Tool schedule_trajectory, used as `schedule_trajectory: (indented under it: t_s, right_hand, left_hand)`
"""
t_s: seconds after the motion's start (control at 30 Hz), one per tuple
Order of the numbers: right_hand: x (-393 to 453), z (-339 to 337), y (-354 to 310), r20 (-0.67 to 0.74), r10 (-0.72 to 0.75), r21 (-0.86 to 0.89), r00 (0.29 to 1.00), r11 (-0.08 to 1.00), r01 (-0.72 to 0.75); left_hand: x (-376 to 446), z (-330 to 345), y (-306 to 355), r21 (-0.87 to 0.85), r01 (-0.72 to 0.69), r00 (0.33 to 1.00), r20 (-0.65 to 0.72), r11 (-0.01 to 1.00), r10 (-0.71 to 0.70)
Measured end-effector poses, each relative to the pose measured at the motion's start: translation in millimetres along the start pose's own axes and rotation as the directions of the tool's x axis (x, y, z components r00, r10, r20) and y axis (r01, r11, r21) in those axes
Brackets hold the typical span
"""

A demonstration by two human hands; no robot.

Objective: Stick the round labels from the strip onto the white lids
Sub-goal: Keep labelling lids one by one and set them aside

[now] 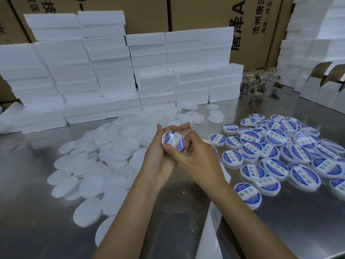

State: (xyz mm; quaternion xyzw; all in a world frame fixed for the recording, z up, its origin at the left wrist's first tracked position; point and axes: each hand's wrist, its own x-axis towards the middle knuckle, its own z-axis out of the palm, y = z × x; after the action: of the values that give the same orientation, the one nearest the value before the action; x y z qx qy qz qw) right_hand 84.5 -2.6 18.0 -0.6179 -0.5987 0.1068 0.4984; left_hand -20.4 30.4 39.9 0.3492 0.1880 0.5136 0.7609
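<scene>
My left hand (158, 157) holds a white lid (173, 140) up over the middle of the table, fingers cupped behind it. A round blue and white label covers the lid's face. My right hand (196, 156) lies against the left one, its thumb pressing on the lid's lower rim and its fingers curled beside the lid. The white backing strip (211, 227) runs from under my right hand down to the bottom edge. Several bare white lids (89, 165) lie heaped to the left. Several labelled lids (280, 152) lie spread to the right.
White foam boxes (115, 71) are stacked in a wall along the back of the steel table (186, 212), with cardboard cartons (205, 12) behind them. More foam boxes and open white cartons (317, 86) stand at the right. Clear jars (261, 81) sit at the back right.
</scene>
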Motion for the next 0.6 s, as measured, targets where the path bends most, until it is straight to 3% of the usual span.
schedule_trajectory:
  t_s: [0.23,0.37,0.6]
  right_hand:
    - [0.0,2.2,6.3,0.003,-0.117,-0.038,0.993,0.992,0.117]
    - [-1.6,3.4,7.3,0.025,-0.102,-0.038,0.995,0.994,0.103]
    - [-4.6,0.5,0.0,-0.082,-0.051,-0.149,0.995,0.988,0.038]
  left_hand:
    - [0.2,-2.2,2.9,-0.114,0.038,0.996,0.087,0.993,-0.028]
    - [1.0,-2.8,1.0,-0.172,0.048,0.996,0.087,0.984,-0.034]
    - [-3.2,6.6,-5.6,-0.073,0.066,0.995,0.078,0.995,-0.060]
